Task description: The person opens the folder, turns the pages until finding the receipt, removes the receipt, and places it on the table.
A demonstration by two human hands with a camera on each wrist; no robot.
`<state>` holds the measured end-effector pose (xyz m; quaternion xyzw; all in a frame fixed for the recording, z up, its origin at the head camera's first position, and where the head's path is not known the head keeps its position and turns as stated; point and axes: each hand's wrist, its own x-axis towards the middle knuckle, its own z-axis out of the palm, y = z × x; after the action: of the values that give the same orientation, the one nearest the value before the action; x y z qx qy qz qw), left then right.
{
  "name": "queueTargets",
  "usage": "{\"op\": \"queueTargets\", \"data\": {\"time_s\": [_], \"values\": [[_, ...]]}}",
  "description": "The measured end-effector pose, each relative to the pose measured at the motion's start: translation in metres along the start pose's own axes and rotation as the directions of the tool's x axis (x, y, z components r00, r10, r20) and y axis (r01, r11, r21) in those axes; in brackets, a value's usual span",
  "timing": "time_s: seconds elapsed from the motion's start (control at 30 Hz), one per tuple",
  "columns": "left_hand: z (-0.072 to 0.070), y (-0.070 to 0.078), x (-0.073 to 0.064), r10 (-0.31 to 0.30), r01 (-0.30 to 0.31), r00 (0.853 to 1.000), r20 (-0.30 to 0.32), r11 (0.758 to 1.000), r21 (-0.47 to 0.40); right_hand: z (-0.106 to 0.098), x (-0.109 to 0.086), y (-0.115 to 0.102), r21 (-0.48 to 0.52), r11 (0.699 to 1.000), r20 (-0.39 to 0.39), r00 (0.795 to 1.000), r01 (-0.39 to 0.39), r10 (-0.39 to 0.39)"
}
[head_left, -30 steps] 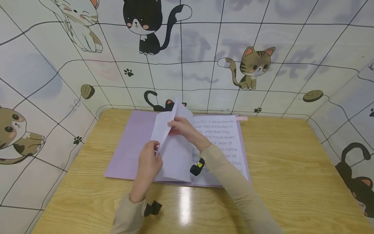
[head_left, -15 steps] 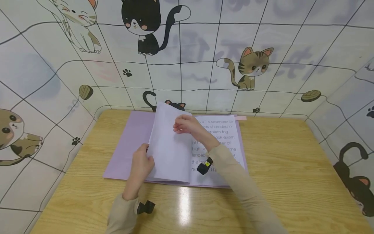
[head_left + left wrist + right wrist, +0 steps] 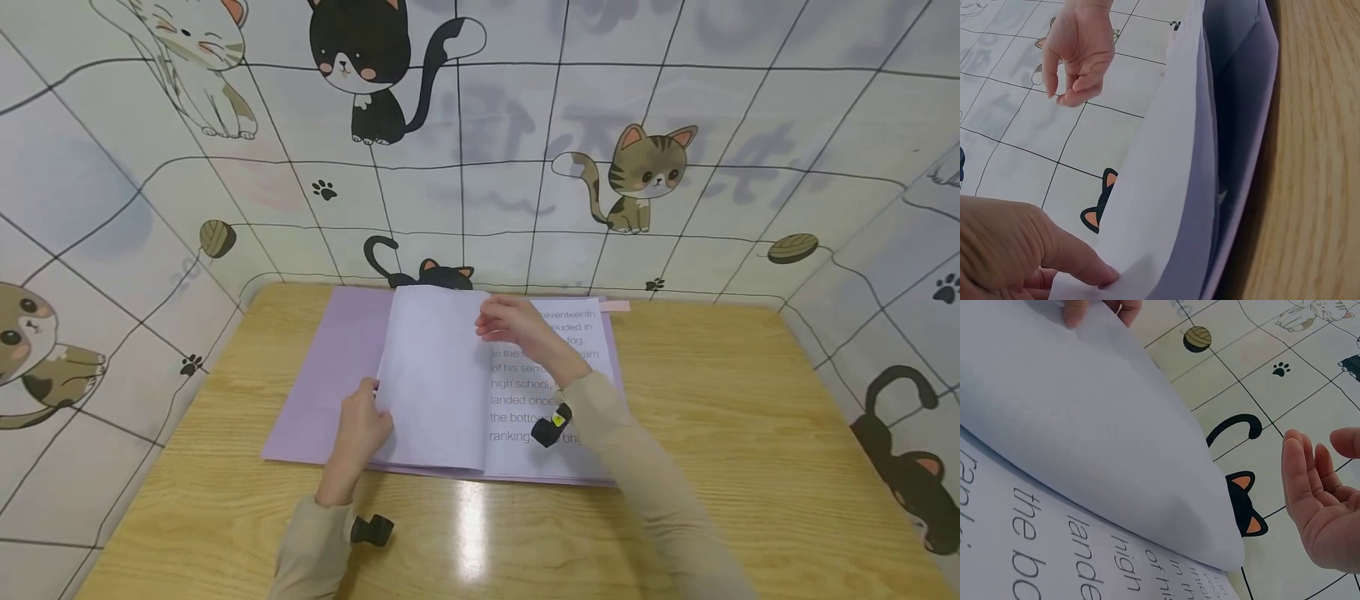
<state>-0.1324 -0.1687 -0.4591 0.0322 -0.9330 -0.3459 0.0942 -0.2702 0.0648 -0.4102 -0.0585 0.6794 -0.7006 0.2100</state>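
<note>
An open booklet [image 3: 438, 383] with a purple cover [image 3: 337, 358] lies on the table. Its left page [image 3: 1104, 425] is blank white; the right page [image 3: 525, 408] carries large printed text. At the left page's outer edge, my left hand [image 3: 362, 427] pinches the paper, thumb [image 3: 1082, 259] on top and the other fingers mostly hidden behind. My right hand [image 3: 525, 329] hovers over the upper middle of the booklet, fingers loosely bent and holding nothing. Both wrist views show a gap between that hand [image 3: 1325, 506] and the paper.
The wooden table [image 3: 712, 417] extends around the booklet. Behind it stands a wall covering [image 3: 495, 167] with printed cats and grid lines. A pink tab [image 3: 617, 306] sticks out at the booklet's upper right.
The white page has swung down to the left and lies flatter. My right hand has let go of it and moved right. My left hand has shifted slightly left and down with the page edge.
</note>
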Motion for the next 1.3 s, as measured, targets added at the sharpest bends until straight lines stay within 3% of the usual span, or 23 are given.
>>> {"op": "queueTargets", "data": {"time_s": [0.43,0.67,0.93,1.03,1.1,1.3], "values": [[0.007,-0.011,0.000,-0.033,0.033,0.999,0.030,0.999,0.002,-0.034,-0.012,0.006,0.014,1.000,-0.047,0.999,-0.024,0.024],[0.005,-0.012,-0.001,-0.048,0.048,0.997,0.056,0.999,0.002,-0.058,-0.014,0.014,-0.036,0.998,-0.085,0.996,-0.043,0.040],[0.013,-0.027,0.002,-0.002,0.003,1.000,0.031,1.000,-0.020,-0.084,-0.016,0.019,-0.091,0.994,-0.140,0.989,-0.067,0.054],[0.013,-0.027,0.002,-0.024,0.025,0.999,0.049,0.999,-0.019,-0.095,-0.015,0.021,-0.100,0.991,-0.170,0.983,-0.084,0.066],[0.007,-0.018,0.000,-0.063,0.064,0.995,0.079,0.998,-0.015,-0.103,-0.014,0.022,-0.117,0.988,-0.191,0.978,-0.102,0.078],[0.007,-0.017,0.001,-0.104,0.102,0.991,0.088,0.995,0.019,-0.124,-0.008,0.025,-0.145,0.979,-0.259,0.960,-0.147,0.105]]}}
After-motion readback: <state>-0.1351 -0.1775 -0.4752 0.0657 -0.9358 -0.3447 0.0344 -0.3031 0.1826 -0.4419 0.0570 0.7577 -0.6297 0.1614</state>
